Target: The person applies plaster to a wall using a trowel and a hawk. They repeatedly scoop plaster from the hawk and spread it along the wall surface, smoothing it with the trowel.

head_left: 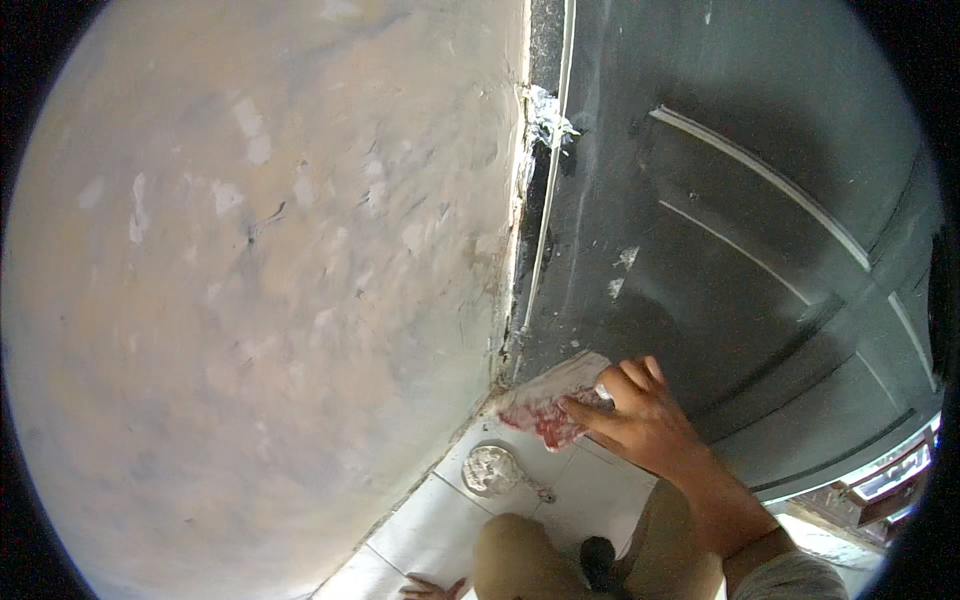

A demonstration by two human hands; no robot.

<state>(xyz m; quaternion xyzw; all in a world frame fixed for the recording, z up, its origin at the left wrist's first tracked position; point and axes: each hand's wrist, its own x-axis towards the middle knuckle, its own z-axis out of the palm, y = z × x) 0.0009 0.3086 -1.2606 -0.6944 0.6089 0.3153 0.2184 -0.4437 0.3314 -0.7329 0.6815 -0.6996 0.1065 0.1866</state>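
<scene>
My right hand (635, 420) grips a flat pale scraper (548, 398) with red smears along its lower part, held low against the dark panelled door (730, 260) beside the corner with the plastered wall (270, 280). My left hand (432, 586) lies at the bottom edge on the white tiled floor, fingers spread, holding nothing. Between my hands, a round pale dish (488, 468) with whitish paste sits on the tiles, with a small object at its right that I cannot make out clearly.
A narrow pale frame strip (542, 230) runs up between wall and door, with white crumbly patches near its top. My bent knees (520, 560) are at the bottom. At the right rim, a window-like opening (890, 470) shows beyond the door's edge.
</scene>
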